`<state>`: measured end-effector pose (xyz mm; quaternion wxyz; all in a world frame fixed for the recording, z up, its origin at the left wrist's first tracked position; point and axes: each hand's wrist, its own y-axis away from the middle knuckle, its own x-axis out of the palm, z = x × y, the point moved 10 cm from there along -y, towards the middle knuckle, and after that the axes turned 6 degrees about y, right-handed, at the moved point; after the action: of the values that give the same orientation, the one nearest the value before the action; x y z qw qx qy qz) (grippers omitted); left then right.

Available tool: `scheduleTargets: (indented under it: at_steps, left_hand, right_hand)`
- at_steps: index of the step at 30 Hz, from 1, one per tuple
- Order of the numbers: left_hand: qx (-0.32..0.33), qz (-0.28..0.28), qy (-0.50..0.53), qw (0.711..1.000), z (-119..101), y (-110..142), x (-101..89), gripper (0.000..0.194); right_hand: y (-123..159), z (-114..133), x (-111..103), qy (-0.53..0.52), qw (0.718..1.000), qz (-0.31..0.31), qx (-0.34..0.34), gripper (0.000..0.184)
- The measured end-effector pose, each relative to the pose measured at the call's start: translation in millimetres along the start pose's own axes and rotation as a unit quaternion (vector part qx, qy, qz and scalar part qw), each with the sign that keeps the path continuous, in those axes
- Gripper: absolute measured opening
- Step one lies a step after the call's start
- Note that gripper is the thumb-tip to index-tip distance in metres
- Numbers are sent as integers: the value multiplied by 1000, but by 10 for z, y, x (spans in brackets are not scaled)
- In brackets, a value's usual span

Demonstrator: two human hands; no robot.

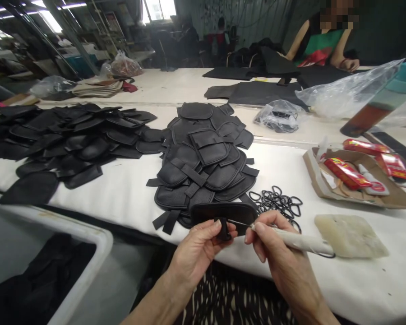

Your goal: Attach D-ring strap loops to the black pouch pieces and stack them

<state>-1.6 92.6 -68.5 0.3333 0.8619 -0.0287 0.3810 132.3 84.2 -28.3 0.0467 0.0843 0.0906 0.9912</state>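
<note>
My left hand (201,241) pinches a folded black strap (224,229) between thumb and fingers. That strap is at the near side of a rounded black leather-like flap piece (203,211), held at the table's front edge. My right hand (279,241) grips an awl-like tool (301,241) with a thick off-white handle. Its thin metal shaft points left and reaches the strap; where the tip ends is hard to see. Beyond my hands lies a pile of similar black pieces with straps (196,167). Several black D-rings (279,203) lie loose just beyond my right hand.
A second heap of black pieces (64,135) spreads left. At right are a yellowish slab (352,235), a cardboard tray (313,180) with red boxes, and a teal-lidded bottle (375,113). A white bin (104,246) stands lower left. A person (325,45) sits across the table.
</note>
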Motion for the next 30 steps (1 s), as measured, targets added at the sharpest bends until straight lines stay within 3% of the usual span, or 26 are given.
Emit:
scheduleTargets:
  at_steps: [17,21,26,30]
  left_hand:
    - [6,32,-11,999,6,-10,28,13]
    - [22,18,-1,1000,3,0,17,12]
    - [55,-21,13,998,-17,31,-18,9]
    - [56,-57,18,997,-14,33,-64,9]
  right_hand:
    - [-64,-64,151,12,1000,19,-5,20]
    - [-67,53,161,112,992,55,-16,19]
    - [-74,161,125,271,954,110,-68,16]
    - [-41,204,47,329,930,122,-107,12]
